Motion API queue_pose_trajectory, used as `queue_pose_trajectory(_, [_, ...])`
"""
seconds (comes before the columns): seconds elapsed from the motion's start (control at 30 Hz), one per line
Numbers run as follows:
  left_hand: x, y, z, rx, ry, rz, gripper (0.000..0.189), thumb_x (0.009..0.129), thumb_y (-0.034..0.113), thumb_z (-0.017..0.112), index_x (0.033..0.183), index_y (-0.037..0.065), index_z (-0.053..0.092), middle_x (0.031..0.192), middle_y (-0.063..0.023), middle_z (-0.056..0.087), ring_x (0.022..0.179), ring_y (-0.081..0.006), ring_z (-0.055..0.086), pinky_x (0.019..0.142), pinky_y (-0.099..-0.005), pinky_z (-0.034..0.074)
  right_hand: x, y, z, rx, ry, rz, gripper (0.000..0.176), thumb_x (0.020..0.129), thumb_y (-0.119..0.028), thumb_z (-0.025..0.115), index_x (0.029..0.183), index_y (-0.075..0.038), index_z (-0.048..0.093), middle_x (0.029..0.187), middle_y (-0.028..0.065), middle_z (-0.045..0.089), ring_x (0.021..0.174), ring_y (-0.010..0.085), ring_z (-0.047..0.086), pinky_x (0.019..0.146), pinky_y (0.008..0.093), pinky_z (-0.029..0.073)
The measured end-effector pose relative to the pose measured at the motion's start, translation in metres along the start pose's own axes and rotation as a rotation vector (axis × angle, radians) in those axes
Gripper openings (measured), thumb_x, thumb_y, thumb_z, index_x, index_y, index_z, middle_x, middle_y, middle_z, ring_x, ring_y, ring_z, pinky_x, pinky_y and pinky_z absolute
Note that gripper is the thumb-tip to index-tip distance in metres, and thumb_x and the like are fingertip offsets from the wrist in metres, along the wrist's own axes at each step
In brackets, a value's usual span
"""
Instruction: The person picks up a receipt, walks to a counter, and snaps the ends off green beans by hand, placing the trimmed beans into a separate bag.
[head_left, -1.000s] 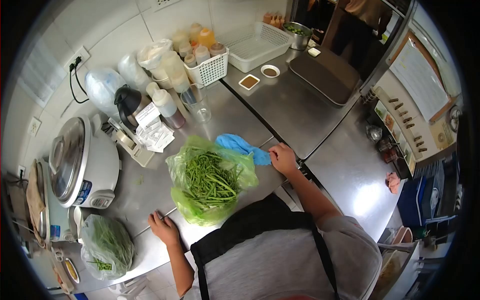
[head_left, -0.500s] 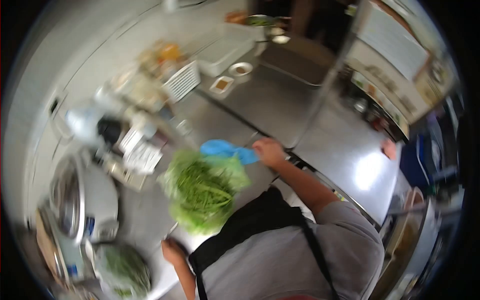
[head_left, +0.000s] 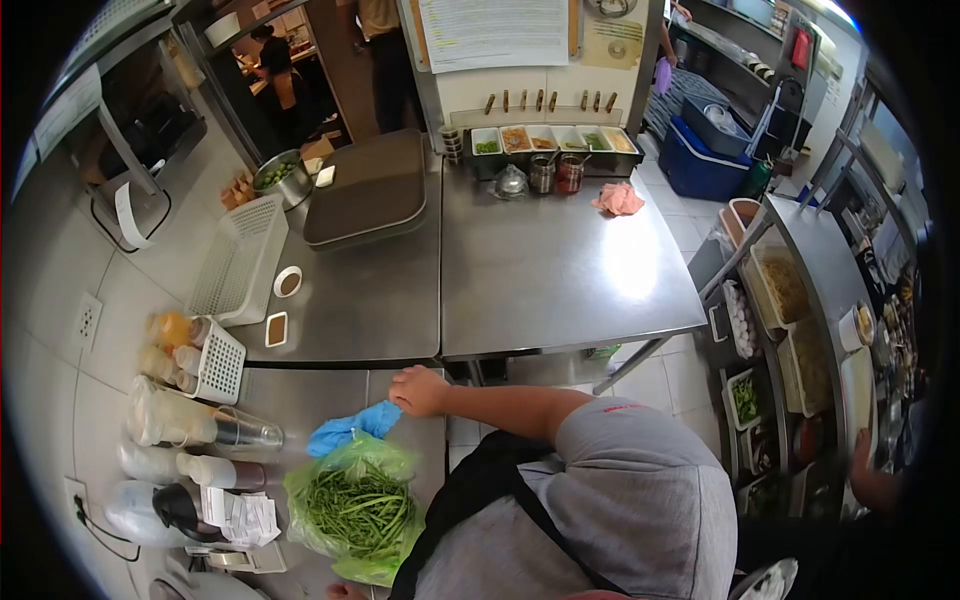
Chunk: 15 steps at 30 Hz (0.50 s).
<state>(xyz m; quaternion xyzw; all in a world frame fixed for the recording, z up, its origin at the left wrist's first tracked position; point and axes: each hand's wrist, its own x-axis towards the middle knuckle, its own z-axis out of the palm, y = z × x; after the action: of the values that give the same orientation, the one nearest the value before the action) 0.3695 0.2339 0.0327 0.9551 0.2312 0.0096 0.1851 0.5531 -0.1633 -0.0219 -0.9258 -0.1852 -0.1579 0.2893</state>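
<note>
My right hand (head_left: 418,391) is closed on the end of a crumpled blue cloth (head_left: 352,428) lying on the steel counter. Just below the cloth sits an open, light green plastic bag (head_left: 378,568) full of thin green vegetables (head_left: 362,505) that look like green beans. The bag is right in front of my black apron (head_left: 480,490). Only a bit of my left hand (head_left: 346,592) shows at the bottom edge, beside the bag, with its fingers mostly out of view.
Along the wall stand bottles (head_left: 225,468), a white basket (head_left: 222,362) and a plastic crate (head_left: 240,262). Two small sauce dishes (head_left: 277,329) lie near a brown tray (head_left: 370,185). Farther right are condiment trays (head_left: 548,140), a pink cloth (head_left: 619,199) and a loaded shelf rack (head_left: 785,330).
My view has swung to the right and up, bringing in the far table and shelves. My left hand has nearly left the frame. My right hand stays at the blue cloth.
</note>
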Motion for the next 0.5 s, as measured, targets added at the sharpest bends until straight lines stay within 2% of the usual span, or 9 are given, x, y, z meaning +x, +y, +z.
queue_pose_trajectory(0.03, [-0.003, 0.035, -0.014, 0.021, 0.11, 0.064, 0.015, 0.075, 0.014, 0.052, 0.079, 0.0, 0.058, 0.069, -0.0162, 0.056, 0.062, -0.0266, 0.052, 0.059, -0.0356, 0.042, 0.001, 0.0, 0.0, 0.0, -0.005, -0.003, 0.008, 0.073, -0.02, 0.05, 0.072, -0.013, 0.055, 0.075, 0.0043, 0.053, 0.075, 0.0243, 0.052, 0.067, 0.0369, 0.039])
queue_pose_trajectory(0.1, [-0.013, 0.089, -0.041, -0.046, 0.137, 0.162, 0.014, 0.075, 0.013, 0.053, 0.078, -0.001, 0.057, 0.069, -0.0167, 0.056, 0.062, -0.0256, 0.052, 0.059, -0.0346, 0.042, 0.003, -0.002, 0.0, 0.012, 0.0, 0.001, 0.008, 0.073, -0.019, 0.05, 0.072, -0.013, 0.055, 0.075, 0.0046, 0.053, 0.075, 0.0247, 0.052, 0.067, 0.0374, 0.039])
queue_pose_trajectory(0.23, [-0.008, 0.103, -0.039, -0.33, 0.05, 0.358, 0.014, 0.075, 0.012, 0.054, 0.075, -0.002, 0.054, 0.069, -0.0161, 0.056, 0.062, -0.0246, 0.052, 0.059, -0.0342, 0.042, 0.005, -0.006, -0.004, 0.03, 0.001, 0.027, 0.009, 0.073, -0.019, 0.049, 0.071, -0.012, 0.054, 0.076, 0.0059, 0.054, 0.077, 0.0259, 0.053, 0.068, 0.0386, 0.04])
queue_pose_trajectory(0.27, [-0.004, 0.096, -0.033, -0.405, 0.016, 0.373, 0.019, 0.077, 0.019, 0.054, 0.075, 0.0, 0.058, 0.071, -0.0158, 0.057, 0.065, -0.0253, 0.054, 0.06, -0.0338, 0.043, 0.004, -0.007, -0.006, 0.032, -0.015, 0.029, 0.01, 0.073, -0.02, 0.049, 0.071, -0.012, 0.054, 0.076, 0.0064, 0.054, 0.078, 0.0262, 0.053, 0.068, 0.0389, 0.04])
queue_pose_trajectory(0.37, [0.027, 0.039, -0.019, -0.484, 0.053, 0.245, 0.032, 0.082, 0.02, 0.049, 0.099, -0.006, 0.05, 0.097, -0.022, 0.054, 0.087, -0.0337, 0.053, 0.076, -0.0385, 0.042, 0.005, 0.0, 0.008, -0.105, -0.086, 0.053, 0.012, 0.073, -0.021, 0.048, 0.071, -0.011, 0.055, 0.076, 0.0076, 0.054, 0.079, 0.0269, 0.053, 0.069, 0.0391, 0.041])
queue_pose_trajectory(0.43, [0.043, -0.013, -0.006, -0.637, 0.35, 0.135, 0.042, 0.083, 0.023, 0.049, 0.111, -0.007, 0.044, 0.108, -0.0221, 0.05, 0.099, -0.0345, 0.048, 0.085, -0.0395, 0.038, 0.007, 0.002, 0.01, -0.094, -0.095, 0.059, 0.014, 0.072, -0.022, 0.048, 0.073, -0.012, 0.056, 0.077, 0.0086, 0.055, 0.079, 0.0273, 0.053, 0.07, 0.04, 0.041])
queue_pose_trajectory(0.5, [0.052, -0.072, 0.008, -0.16, 0.576, -0.051, 0.052, 0.081, 0.028, 0.051, 0.116, -0.008, 0.039, 0.114, -0.0239, 0.045, 0.108, -0.0353, 0.041, 0.091, -0.0401, 0.032, 0.007, 0.007, 0.016, -0.066, -0.041, 0.022, 0.013, 0.072, -0.021, 0.048, 0.073, -0.012, 0.057, 0.077, 0.0086, 0.056, 0.08, 0.028, 0.054, 0.07, 0.0407, 0.042])
